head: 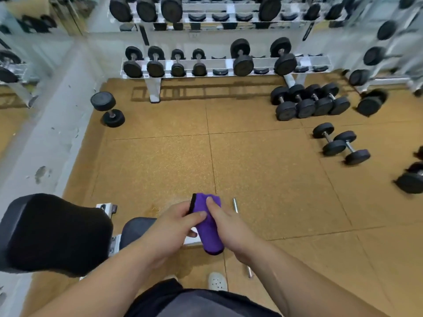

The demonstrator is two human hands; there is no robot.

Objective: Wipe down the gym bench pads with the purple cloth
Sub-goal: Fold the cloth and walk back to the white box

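The purple cloth (pixel 209 227), folded with a black edge, is held in front of me by both hands above the floor. My left hand (pixel 174 225) grips its left side with the thumb on top. My right hand (pixel 225 221) grips its right side, thumb pressed on the upper part. The bench's large black back pad (pixel 55 232) lies at the lower left. A smaller dark seat pad (pixel 137 229) shows just behind my left hand, partly hidden by it. The cloth touches neither pad.
A white dumbbell rack (pixel 226 65) lines the far wall. Loose dumbbells lie on the orange floor at the right (pixel 311 104) (pixel 341 144) and one at the left (pixel 107 109). A metal pin (pixel 235 205) lies by my right hand. My white shoe (pixel 217 281) is below.
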